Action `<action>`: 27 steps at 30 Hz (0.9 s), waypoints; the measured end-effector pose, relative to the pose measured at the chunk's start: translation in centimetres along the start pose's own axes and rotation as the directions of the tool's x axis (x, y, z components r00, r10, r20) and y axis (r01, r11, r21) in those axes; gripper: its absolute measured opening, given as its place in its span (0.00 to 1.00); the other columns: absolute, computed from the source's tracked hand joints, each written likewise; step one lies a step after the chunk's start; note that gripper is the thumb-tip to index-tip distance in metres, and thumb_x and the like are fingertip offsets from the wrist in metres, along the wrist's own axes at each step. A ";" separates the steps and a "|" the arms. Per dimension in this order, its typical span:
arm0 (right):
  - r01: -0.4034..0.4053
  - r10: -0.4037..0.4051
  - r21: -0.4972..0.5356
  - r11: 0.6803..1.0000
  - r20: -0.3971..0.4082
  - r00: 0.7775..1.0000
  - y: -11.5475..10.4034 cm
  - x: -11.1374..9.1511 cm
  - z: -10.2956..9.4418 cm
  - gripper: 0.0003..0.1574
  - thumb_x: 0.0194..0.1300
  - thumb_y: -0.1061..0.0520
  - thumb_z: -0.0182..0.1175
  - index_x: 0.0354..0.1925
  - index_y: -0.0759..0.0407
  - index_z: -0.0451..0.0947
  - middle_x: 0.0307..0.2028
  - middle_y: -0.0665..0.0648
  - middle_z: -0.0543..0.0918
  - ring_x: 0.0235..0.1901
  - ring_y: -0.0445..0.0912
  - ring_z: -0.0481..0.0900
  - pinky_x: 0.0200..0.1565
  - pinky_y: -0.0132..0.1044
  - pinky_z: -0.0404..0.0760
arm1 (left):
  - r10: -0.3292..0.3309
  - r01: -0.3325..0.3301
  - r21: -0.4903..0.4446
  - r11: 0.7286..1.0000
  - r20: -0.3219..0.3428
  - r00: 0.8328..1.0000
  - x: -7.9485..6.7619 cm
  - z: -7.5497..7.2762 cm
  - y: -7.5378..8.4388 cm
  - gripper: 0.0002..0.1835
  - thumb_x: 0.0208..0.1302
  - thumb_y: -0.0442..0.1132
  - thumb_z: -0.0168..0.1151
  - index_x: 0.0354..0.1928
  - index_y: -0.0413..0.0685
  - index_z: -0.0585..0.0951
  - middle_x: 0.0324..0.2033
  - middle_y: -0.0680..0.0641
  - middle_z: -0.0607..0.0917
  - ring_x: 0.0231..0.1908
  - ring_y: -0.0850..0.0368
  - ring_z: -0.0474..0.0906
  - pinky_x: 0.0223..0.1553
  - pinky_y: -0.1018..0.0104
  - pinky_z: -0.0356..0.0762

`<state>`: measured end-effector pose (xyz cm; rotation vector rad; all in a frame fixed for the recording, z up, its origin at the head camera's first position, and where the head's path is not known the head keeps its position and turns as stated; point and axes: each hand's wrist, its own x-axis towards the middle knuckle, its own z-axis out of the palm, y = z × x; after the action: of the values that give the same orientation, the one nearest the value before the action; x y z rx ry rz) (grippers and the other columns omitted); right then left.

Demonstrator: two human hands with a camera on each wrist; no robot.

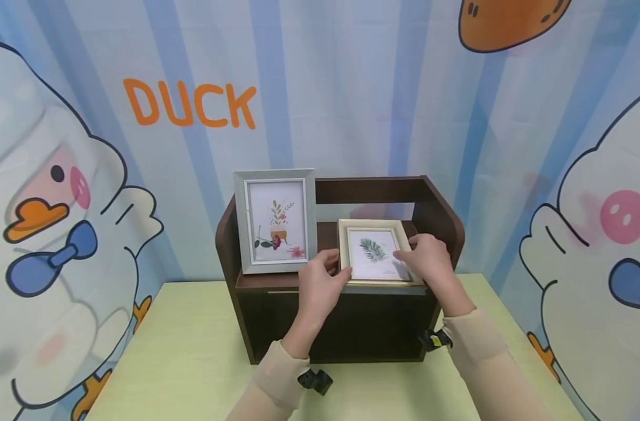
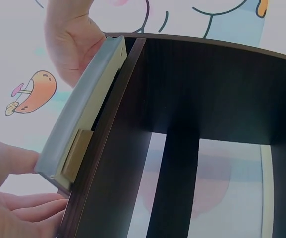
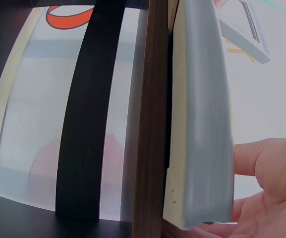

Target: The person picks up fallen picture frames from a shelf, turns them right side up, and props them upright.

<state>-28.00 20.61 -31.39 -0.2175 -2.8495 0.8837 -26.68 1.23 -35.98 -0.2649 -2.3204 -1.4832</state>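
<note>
A small cream-edged picture frame [image 1: 372, 251] with a green leaf print lies face up on top of the dark brown wooden shelf [image 1: 341, 324], at its front right. My left hand [image 1: 320, 280] pinches its lower left corner. At the frame's right side, my right hand [image 1: 430, 257] holds the edge, thumb over the front. From the left wrist, the frame [image 2: 78, 114] shows edge-on above the shelf board, with the left hand [image 2: 14, 193] at its near corner. The right wrist view shows the right hand's [image 3: 271, 173] thumb on the front and fingers behind the frame [image 3: 202, 124].
A larger grey-white picture frame [image 1: 274, 222] with a potted plant print leans upright at the shelf's left. Raised side panels and a back rail [image 1: 369, 190] border the shelf top. The shelf stands on a pale yellow-green table [image 1: 193, 327], before a duck-print curtain [image 1: 341, 88].
</note>
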 end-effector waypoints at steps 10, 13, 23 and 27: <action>-0.027 0.031 0.081 0.996 -0.048 0.998 -0.3 0.0 0.0 0.30 0.58 0.57 0.56 0.57 0.68 0.65 0.54 0.67 0.71 0.50 0.58 0.70 0.50 0.51 0.71 | -0.025 0.012 -0.170 0.985 -0.075 0.997 -0.2 0.5 -0.3 0.21 0.49 0.36 0.65 0.48 0.43 0.77 0.43 0.45 0.81 0.42 0.55 0.79 0.41 0.68 0.78; -0.018 0.024 0.105 0.994 -0.062 0.998 -0.1 0.2 0.1 0.30 0.59 0.59 0.55 0.58 0.68 0.63 0.53 0.67 0.72 0.50 0.58 0.70 0.50 0.51 0.71 | -0.026 0.007 -0.212 0.977 -0.091 0.995 -0.2 0.6 -0.4 0.21 0.48 0.34 0.65 0.48 0.42 0.77 0.43 0.45 0.81 0.42 0.55 0.79 0.40 0.70 0.78; 0.056 -0.035 0.166 0.985 -0.128 0.991 0.2 0.5 0.2 0.30 0.59 0.61 0.54 0.59 0.67 0.63 0.51 0.66 0.74 0.49 0.57 0.72 0.50 0.50 0.72 | 0.029 -0.065 -0.264 0.962 -0.135 0.990 0.0 0.4 -0.6 0.21 0.50 0.33 0.64 0.49 0.42 0.76 0.46 0.44 0.80 0.44 0.54 0.78 0.41 0.68 0.77; 0.059 -0.035 0.183 0.981 -0.134 0.990 0.2 0.5 0.1 0.31 0.59 0.60 0.55 0.60 0.66 0.62 0.51 0.66 0.74 0.48 0.57 0.72 0.50 0.50 0.72 | 0.039 -0.074 -0.270 0.960 -0.132 0.990 0.1 0.2 -0.5 0.22 0.50 0.33 0.64 0.50 0.41 0.75 0.46 0.44 0.80 0.45 0.54 0.78 0.42 0.69 0.76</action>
<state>-28.43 20.79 -31.49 -0.1770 -2.6216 1.0779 -26.98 1.22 -36.44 -0.2989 -1.9911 -1.7395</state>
